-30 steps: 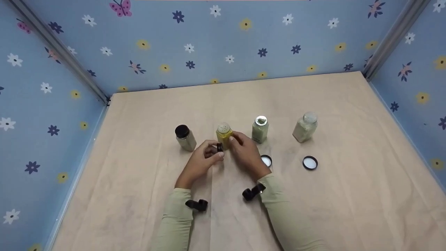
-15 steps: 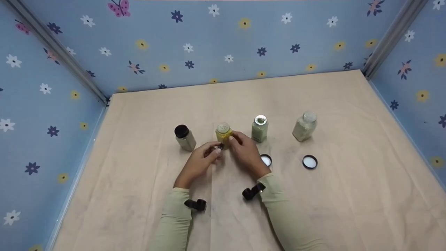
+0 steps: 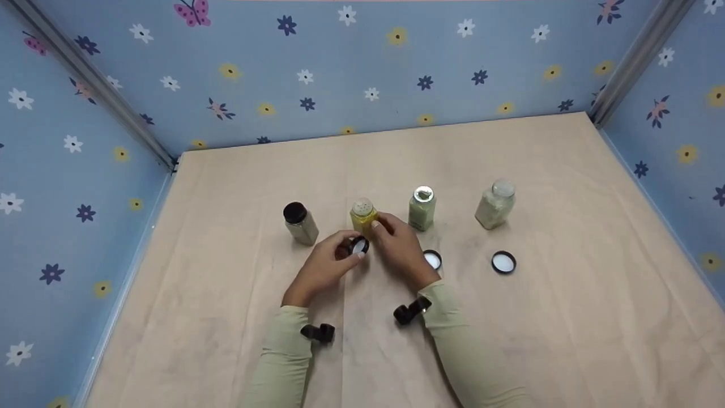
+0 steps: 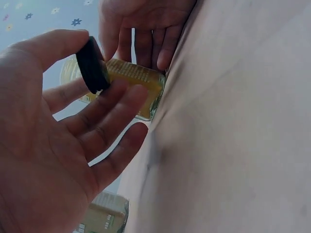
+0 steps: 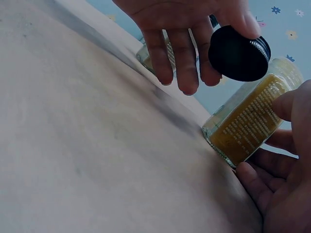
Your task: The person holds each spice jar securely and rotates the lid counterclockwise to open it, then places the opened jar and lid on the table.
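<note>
My left hand [image 3: 325, 263] pinches a black screw cap [image 5: 239, 53] between thumb and fingers, its white-lined inside facing up toward the head camera. Just behind the cap stands a glass spice jar [image 5: 248, 121] of yellow powder, upright on the table, with a perforated shaker top [image 3: 363, 207]. My right hand [image 3: 399, 243] holds this jar from its right side, thumb and fingers round the glass. In the left wrist view the cap [image 4: 92, 65] overlaps the yellow jar [image 4: 133, 77], and the remaining left fingers are spread loosely.
Left of the hands stands a black-capped jar [image 3: 302, 224]. On the right are a green-filled jar [image 3: 422, 211] with a torn silver seal and a pale-filled jar [image 3: 495, 207]. Two black caps lie white side up, one [image 3: 433, 260] beside my right wrist, one [image 3: 503, 262] farther right.
The cap in my left hand has turned from edge-on to showing its white inside. My right hand and the yellow jar have stayed in place.
</note>
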{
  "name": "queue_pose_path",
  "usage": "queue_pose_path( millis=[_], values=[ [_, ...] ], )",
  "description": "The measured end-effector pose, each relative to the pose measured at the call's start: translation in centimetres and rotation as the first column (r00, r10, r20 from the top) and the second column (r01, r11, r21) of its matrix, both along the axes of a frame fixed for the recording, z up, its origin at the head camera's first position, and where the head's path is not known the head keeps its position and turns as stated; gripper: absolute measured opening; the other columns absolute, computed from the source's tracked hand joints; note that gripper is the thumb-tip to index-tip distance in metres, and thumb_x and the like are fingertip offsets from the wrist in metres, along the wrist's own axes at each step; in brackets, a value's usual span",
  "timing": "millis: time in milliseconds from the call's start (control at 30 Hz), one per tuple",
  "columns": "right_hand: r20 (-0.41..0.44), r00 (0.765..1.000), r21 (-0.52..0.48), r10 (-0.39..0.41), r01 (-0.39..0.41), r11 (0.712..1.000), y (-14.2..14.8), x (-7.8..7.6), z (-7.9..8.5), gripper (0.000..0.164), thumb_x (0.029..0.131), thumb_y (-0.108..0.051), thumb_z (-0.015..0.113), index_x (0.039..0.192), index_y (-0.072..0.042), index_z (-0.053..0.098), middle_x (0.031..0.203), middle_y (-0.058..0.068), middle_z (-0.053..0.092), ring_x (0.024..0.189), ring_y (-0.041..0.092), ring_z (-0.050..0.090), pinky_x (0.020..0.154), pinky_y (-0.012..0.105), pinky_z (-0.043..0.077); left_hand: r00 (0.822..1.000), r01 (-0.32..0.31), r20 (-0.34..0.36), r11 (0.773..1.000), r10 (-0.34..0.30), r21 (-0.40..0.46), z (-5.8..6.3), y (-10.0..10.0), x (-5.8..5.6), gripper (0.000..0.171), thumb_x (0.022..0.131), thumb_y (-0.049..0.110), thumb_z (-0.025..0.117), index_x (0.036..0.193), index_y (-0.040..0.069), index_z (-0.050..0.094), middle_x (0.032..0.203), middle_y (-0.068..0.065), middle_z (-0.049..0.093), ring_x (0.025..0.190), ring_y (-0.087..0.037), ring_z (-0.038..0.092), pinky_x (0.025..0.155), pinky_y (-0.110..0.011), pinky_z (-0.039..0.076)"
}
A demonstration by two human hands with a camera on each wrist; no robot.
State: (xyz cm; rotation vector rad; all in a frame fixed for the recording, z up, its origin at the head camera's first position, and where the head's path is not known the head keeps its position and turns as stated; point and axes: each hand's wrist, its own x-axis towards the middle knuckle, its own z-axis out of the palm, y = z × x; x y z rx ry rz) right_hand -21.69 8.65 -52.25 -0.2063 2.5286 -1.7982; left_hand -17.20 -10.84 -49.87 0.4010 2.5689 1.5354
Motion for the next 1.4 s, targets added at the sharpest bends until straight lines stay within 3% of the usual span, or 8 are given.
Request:
queue_pose_path(
  millis=[367,700,1033,1267,1400],
  values=[
    [0.007,1.000,-0.001,0.003,-0.003,1.000,0.0,0.0,-0.1,0.042,0.103,-0.033,0.055,0.137,-0.008,0.061,0.133,0.006,0.063,0.126,0.019,0.056,0.107,0.037,0.042,0.998,0.012,-0.056,0.991,-0.019,-0.134,0.0,0.3,0.0,0.048,0.091,0.027,0.074,0.135,0.011,0.061,0.130,-0.002,0.061,0.114,-0.015,0.056,0.100,-0.036,0.045],
    [0.020,1.000,-0.006,-0.004,0.004,1.000,-0.1,0.1,-0.2,0.041,0.103,-0.034,0.055,0.137,-0.010,0.061,0.133,0.005,0.063,0.124,0.018,0.056,0.106,0.036,0.042,0.998,0.007,-0.063,0.975,-0.022,-0.220,-0.1,0.8,0.2,0.050,0.087,0.027,0.078,0.132,0.009,0.064,0.132,-0.006,0.062,0.122,-0.019,0.056,0.104,-0.039,0.043],
    [0.023,1.000,-0.035,-0.008,0.008,0.999,-0.1,0.1,0.1,0.040,0.102,-0.031,0.056,0.135,-0.010,0.062,0.128,0.006,0.065,0.120,0.018,0.059,0.104,0.037,0.044,0.997,0.031,-0.065,0.960,-0.051,-0.278,0.2,1.3,0.2,0.048,0.088,0.026,0.078,0.131,0.010,0.065,0.130,-0.005,0.063,0.121,-0.020,0.056,0.103,-0.040,0.043],
    [0.003,1.000,-0.034,-0.010,0.010,0.999,-0.1,0.0,0.1,0.039,0.102,-0.029,0.056,0.135,-0.008,0.062,0.130,0.008,0.065,0.121,0.019,0.059,0.104,0.036,0.044,0.994,0.048,-0.084,0.951,-0.077,-0.304,0.3,1.6,0.1,0.047,0.087,0.025,0.079,0.129,0.010,0.067,0.117,-0.005,0.065,0.105,-0.021,0.059,0.092,-0.041,0.047],
    [0.006,1.000,-0.038,-0.005,0.005,0.999,-0.1,0.0,0.1,0.039,0.103,-0.029,0.056,0.134,-0.007,0.062,0.130,0.008,0.065,0.120,0.018,0.059,0.103,0.035,0.045,0.995,0.049,-0.073,0.952,-0.074,-0.303,0.5,1.7,0.1,0.047,0.087,0.025,0.079,0.129,0.010,0.067,0.120,-0.005,0.065,0.108,-0.021,0.060,0.095,-0.041,0.047]
  ],
)
